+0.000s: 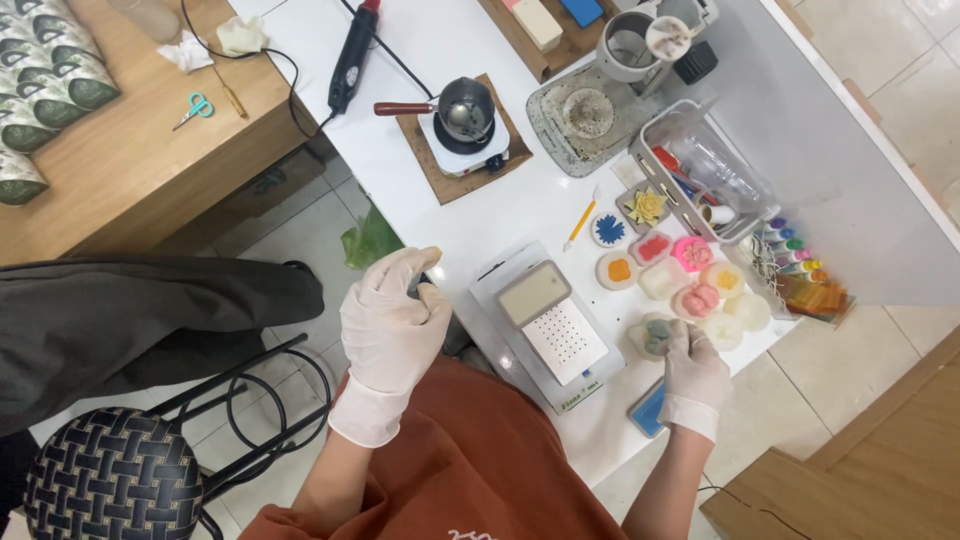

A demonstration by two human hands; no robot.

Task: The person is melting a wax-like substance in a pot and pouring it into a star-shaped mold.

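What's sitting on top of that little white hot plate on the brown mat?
A small dark metal pot with a reddish-brown handle sits on the white hot plate. It covers most of the plate's top, and what is inside the pot cannot be made out.

One head-worn camera looks steeply down, close over the white table (470, 215).

White table (450, 215) runs diagonally through frame centre. Small hotplate (462, 140) with pan sits on a mat (425, 165) at upper centre. Punch block (548, 320) lies at centre; moulded pieces (690, 285) cluster to its right. Clear organiser tray (700, 165) stands above them. Woven stool (112, 475) occupies lower left.
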